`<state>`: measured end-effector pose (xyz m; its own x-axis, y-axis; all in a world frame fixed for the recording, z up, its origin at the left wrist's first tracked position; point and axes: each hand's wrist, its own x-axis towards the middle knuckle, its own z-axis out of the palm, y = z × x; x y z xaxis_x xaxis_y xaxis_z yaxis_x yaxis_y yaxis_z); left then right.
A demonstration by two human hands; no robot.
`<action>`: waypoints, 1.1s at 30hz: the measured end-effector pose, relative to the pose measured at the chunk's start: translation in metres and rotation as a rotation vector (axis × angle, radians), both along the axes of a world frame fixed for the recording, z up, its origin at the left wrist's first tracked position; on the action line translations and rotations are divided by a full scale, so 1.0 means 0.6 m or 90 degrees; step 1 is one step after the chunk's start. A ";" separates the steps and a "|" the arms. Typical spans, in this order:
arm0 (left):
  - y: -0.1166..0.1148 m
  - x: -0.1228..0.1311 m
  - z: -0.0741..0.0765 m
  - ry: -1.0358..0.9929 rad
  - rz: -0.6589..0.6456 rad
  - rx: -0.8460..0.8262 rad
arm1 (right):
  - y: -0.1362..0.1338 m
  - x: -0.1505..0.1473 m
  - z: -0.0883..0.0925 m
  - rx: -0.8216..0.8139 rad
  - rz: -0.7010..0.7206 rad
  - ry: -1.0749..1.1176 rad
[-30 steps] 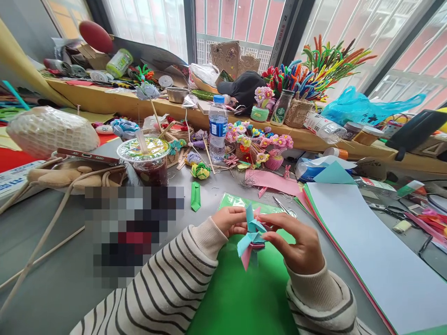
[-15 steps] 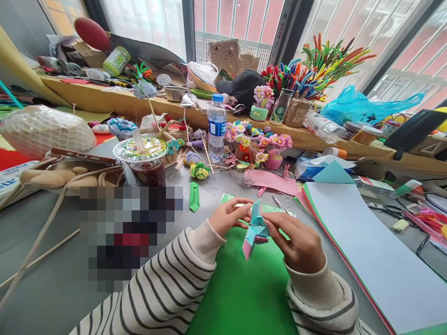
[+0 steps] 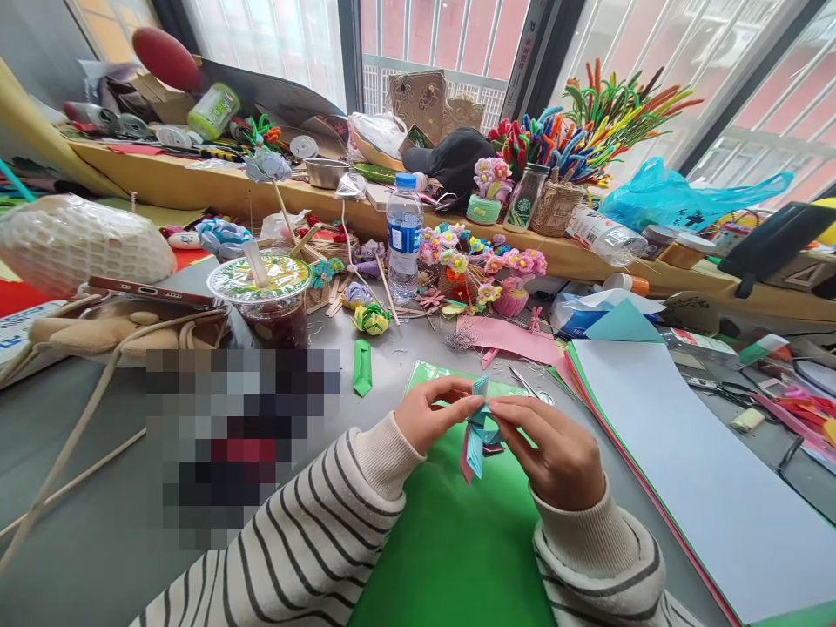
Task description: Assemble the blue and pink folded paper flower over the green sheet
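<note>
Bright daylight through windows (image 3: 278, 52), stretched edges, lower left pixelated

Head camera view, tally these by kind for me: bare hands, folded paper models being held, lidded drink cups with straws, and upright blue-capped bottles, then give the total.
Bare hands: 2 (left hand, right hand)
Blue-and-pink folded paper model, held: 1
Lidded drink cup with straw: 1
Upright blue-capped bottle: 1
Total: 5
</note>
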<state>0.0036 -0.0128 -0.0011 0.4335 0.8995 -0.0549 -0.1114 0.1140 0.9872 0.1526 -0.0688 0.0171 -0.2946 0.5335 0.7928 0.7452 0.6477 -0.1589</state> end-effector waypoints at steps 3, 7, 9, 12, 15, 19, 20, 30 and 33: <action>-0.001 -0.001 0.007 -0.008 -0.005 0.006 | -0.005 0.002 -0.001 0.028 0.001 -0.035; -0.002 -0.001 0.014 -0.045 -0.002 -0.019 | -0.011 0.003 -0.005 0.081 0.002 -0.092; -0.004 -0.001 0.016 -0.060 0.004 -0.039 | -0.014 0.002 -0.006 0.101 -0.001 -0.120; -0.006 -0.001 0.018 -0.068 0.011 -0.050 | -0.016 -0.002 -0.005 0.105 0.007 -0.141; -0.007 -0.001 0.020 -0.076 0.015 -0.033 | -0.014 -0.004 -0.004 0.068 0.012 -0.073; -0.005 -0.004 0.013 -0.114 0.006 -0.033 | -0.007 0.003 -0.005 -0.110 0.028 0.147; -0.004 -0.005 0.010 -0.127 0.003 -0.048 | -0.005 0.007 -0.005 -0.163 0.047 0.182; -0.010 -0.001 0.004 -0.171 -0.032 -0.081 | -0.005 -0.003 -0.001 -0.112 0.015 0.161; -0.015 -0.004 0.009 -0.174 -0.023 -0.012 | -0.004 -0.005 -0.005 -0.045 -0.047 0.136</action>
<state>0.0010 -0.0221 0.0044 0.4658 0.8834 0.0509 -0.3683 0.1413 0.9189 0.1493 -0.0711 0.0143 -0.0817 0.6038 0.7929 0.7344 0.5743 -0.3617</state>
